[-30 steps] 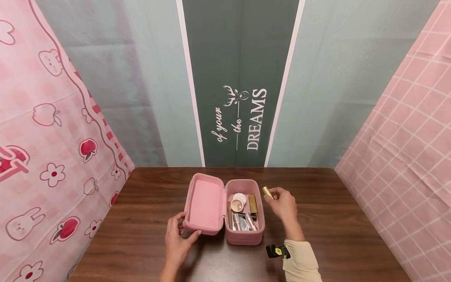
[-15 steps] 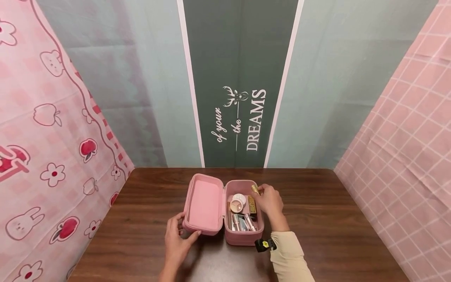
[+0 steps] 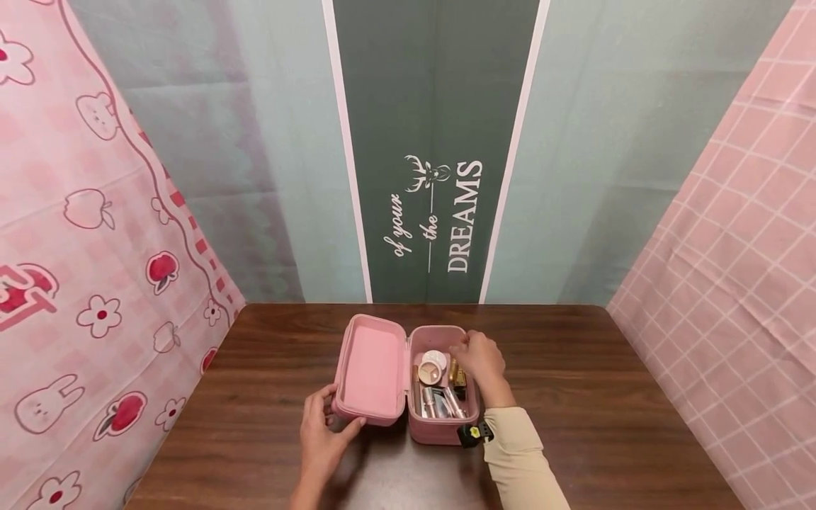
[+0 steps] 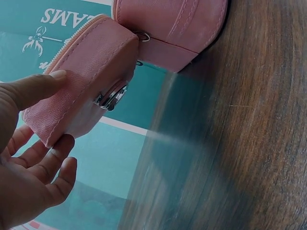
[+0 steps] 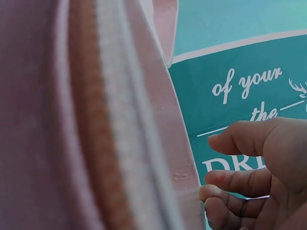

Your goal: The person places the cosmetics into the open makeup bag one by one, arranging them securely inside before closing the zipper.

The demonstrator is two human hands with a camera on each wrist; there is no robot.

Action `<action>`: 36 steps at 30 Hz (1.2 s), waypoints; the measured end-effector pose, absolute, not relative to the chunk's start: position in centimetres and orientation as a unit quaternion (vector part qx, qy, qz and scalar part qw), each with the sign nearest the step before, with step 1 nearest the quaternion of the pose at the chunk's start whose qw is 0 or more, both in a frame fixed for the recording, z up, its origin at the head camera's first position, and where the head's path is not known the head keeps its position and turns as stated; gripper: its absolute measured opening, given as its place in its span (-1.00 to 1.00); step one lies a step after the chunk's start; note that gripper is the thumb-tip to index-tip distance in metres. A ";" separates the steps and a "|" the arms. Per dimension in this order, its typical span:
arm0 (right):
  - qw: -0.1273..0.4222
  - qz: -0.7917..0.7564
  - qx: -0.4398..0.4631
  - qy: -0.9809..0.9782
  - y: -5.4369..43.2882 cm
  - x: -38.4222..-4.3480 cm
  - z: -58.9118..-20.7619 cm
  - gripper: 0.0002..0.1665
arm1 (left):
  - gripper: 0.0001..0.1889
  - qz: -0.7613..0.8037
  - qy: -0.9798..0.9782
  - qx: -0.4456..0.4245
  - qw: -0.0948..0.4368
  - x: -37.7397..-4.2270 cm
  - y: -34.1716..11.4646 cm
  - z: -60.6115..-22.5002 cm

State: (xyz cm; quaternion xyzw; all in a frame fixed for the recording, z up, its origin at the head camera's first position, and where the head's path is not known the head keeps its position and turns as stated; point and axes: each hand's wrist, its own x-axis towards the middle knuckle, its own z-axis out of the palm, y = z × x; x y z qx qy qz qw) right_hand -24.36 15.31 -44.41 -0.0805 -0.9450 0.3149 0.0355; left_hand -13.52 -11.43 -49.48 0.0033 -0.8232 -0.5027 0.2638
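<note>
A pink zippered makeup case (image 3: 440, 431) stands unzipped on the table, its lid (image 3: 372, 372) folded out to the left. My left hand (image 3: 321, 432) holds the lid, thumb on its near edge and fingers on its outer side, as the left wrist view shows. Over the case's right rim reaches my right hand (image 3: 482, 360); the right wrist view has its thumb and fingers apart with nothing between them. Just below those fingers, inside the case, lies a gold lipstick tube (image 3: 453, 370), partly over a gold compact box (image 3: 460, 380).
Also in the case are a round powder compact (image 3: 430, 372), a white round lid (image 3: 435, 358) and silvery-pink tubes (image 3: 455, 402). The brown wooden table (image 3: 574, 411) extends on both sides. Printed cloths hang at the back and sides.
My right hand has moved left from beside the case to over its right rim and let go of the gold lipstick tube, which now lies inside. My left hand stays on the lid.
</note>
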 end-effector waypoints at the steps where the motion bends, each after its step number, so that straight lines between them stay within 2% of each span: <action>1: 0.036 0.314 -0.079 -0.945 15.3 -24.4 -44.4 -0.61 | -0.23 -0.502 -0.823 0.002 0.265 -13.5 -11.4 -49.5; 9: 0.038 0.323 -0.045 -0.945 15.9 -24.1 -44.4 -0.57 | -0.24 -0.498 -0.823 -0.005 0.273 -13.6 -11.4 -49.6; 17: 0.045 0.325 0.094 -0.940 17.2 -22.5 -44.4 -0.59 | -0.25 -0.494 -0.826 -0.005 0.273 -13.5 -11.6 -49.3; 22: 0.047 0.335 0.120 -0.934 18.1 -20.7 -44.7 -0.43 | -0.28 -0.493 -0.825 -0.007 0.276 -13.5 -12.0 -49.3; 29: 0.074 0.394 0.133 -0.907 19.8 -18.2 -47.5 -0.11 | -0.31 -0.496 -0.825 -0.014 0.270 -13.4 -12.6 -49.6; 32: 0.084 0.422 0.134 -0.893 20.2 -17.5 -48.4 -0.06 | -0.32 -0.496 -0.827 -0.023 0.265 -13.5 -12.9 -49.6; 36: 0.121 0.442 0.164 -0.874 20.5 -16.9 -49.5 -0.09 | -0.34 -0.507 -0.819 -0.046 0.265 -13.7 -13.4 -49.6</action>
